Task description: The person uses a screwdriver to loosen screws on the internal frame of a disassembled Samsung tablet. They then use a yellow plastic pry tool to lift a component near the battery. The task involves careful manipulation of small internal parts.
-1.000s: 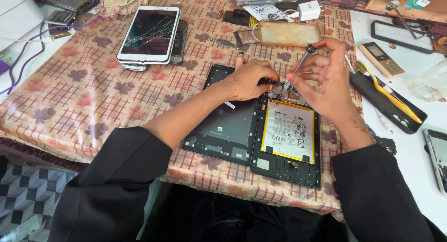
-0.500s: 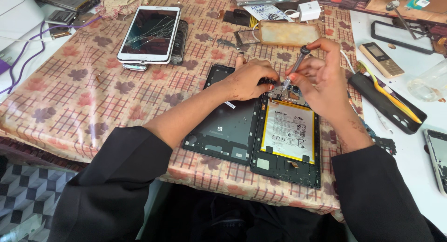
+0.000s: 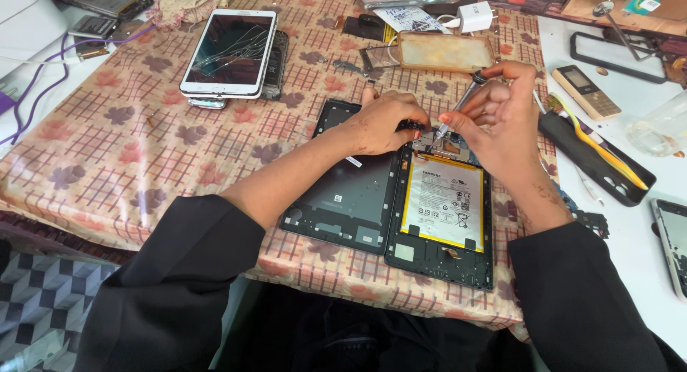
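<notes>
Screwdriver point(image 3: 458, 104) in right hand point(image 3: 501, 111) over opened tablet point(image 3: 440, 214)

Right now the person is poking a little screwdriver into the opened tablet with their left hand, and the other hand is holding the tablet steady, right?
Not quite: the head view shows the screwdriver in the right hand, not the left. Its tip points down into the top of the opened tablet, while the left hand rests on the tablet beside it.
</notes>
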